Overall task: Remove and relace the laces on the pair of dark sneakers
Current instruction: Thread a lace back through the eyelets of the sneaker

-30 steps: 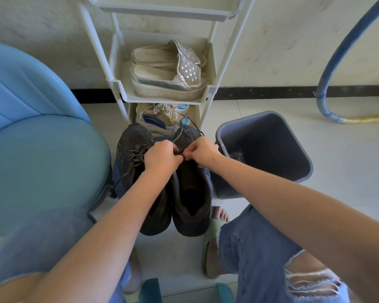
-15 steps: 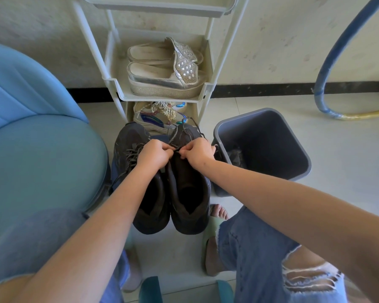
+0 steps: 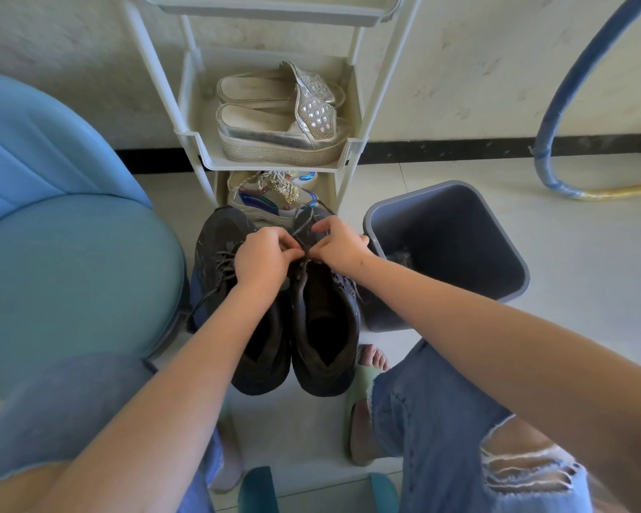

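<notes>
Two dark sneakers stand side by side on the floor, toes toward a rack. The left sneaker (image 3: 215,246) still carries its speckled lace (image 3: 220,266). Over the lacing area of the right sneaker (image 3: 324,327), my left hand (image 3: 263,259) and my right hand (image 3: 339,244) meet, each pinching that shoe's speckled lace (image 3: 304,225). A loop of this lace rises between the two hands toward the toe. The eyelets under my fingers are hidden.
A white shoe rack (image 3: 196,142) stands just behind, holding silver platform slippers (image 3: 278,116) and a colourful trainer (image 3: 270,196). A grey bin (image 3: 452,246) sits right of the shoes, a blue chair (image 3: 70,253) to the left. My foot in a green slipper (image 3: 363,379) rests near the right heel.
My hands shifted slightly toward the toe of the right sneaker and spread a little apart, and a loop of lace now stands up between them.
</notes>
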